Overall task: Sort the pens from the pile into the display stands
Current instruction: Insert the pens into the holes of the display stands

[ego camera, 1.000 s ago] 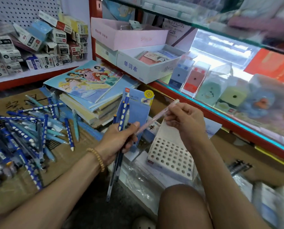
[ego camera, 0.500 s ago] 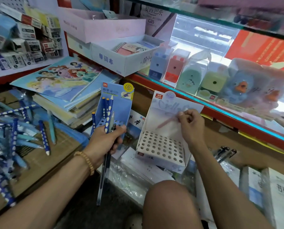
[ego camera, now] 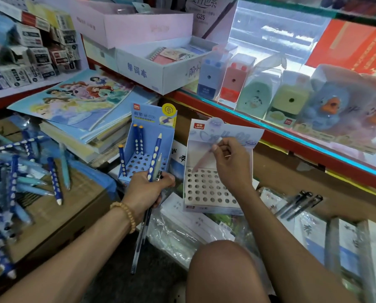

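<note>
**Pink pen comes down to the white stand**

Nearest me, a bare knee (ego camera: 224, 270) juts up between the person's two forearms. The left hand (ego camera: 148, 190) is closed around a small bundle of pens (ego camera: 153, 169): a blue dotted one and a pale one stick up out of the fist, leaning a little right, while a long clear-barrelled one hangs down below the wrist toward the floor. A beaded bracelet (ego camera: 125, 215) sits on that wrist.

A second ago the right hand (ego camera: 230, 162) held the pink pen (ego camera: 202, 159) up in the air, close to the left hand; now it has swung across and down over the white stand (ego camera: 204, 191). The fingers pinch the pen near its upper end. Its long axis runs on a slant, top end up and right at the fingers, lower tip down and left, meeting the back row of holes; whether it is already in a hole I cannot tell. I judge the insertion is underway, and the pen needs straightening to drop in.

Just beyond the left hand stands the blue stand (ego camera: 160, 136), holding a few blue dotted pens upright. The pile (ego camera: 18, 171) lies well off to the left on a cardboard box (ego camera: 58, 226), mostly untouched, so much sorting remains.
</note>
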`<state>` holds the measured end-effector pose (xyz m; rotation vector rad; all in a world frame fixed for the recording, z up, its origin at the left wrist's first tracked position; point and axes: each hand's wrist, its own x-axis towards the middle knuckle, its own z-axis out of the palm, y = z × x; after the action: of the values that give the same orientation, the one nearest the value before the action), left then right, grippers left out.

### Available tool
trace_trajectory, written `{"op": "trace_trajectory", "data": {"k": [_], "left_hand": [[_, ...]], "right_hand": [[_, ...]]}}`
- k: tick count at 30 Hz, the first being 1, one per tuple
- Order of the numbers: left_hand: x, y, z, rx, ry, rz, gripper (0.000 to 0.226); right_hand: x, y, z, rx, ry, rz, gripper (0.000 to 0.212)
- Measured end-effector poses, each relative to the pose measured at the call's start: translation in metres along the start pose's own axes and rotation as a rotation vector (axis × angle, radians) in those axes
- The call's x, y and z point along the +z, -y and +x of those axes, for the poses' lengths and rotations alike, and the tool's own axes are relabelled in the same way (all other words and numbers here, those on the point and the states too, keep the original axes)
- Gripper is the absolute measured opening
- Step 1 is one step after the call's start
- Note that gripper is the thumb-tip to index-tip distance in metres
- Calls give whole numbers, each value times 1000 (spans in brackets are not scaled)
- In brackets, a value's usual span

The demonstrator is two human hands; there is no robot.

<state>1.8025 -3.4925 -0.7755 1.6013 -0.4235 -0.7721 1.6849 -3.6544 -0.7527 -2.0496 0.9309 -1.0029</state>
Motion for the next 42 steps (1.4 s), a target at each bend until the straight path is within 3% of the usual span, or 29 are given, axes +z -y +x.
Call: {"op": "trace_trajectory", "data": {"k": [11,16,21,25,28,30,37,40,42], "left_hand": [[39,15,13,-63,74,-56,12],[50,15,14,-81,128,-35,13],[43,10,12,-58,88,-52,14],[30,1,8,-62,160,-100,18],[21,-9,5,-33,100,-189,28],[16,-20,5,0,-35,-284,28],[-1,-68,5,98,-417,-670,34],[-12,-75,5,94,-485,-744,33],[-18,-75,6,92,-502,-759,33]], "right_hand": [[-1,1,5,-50,4,-54,8],[-2,-14,2,-73,99,-182,11],[5,-16,5,-33,118,-235,17],[2,-11,3,-25,118,-241,14],[-5,-3,-4,24,45,-241,15],[-9,9,-9,4,15,-226,17],[8,77,-19,-178,687,3,22],[19,93,-22,-207,810,-21,26],[24,96,-23,-232,802,-51,16]]}}
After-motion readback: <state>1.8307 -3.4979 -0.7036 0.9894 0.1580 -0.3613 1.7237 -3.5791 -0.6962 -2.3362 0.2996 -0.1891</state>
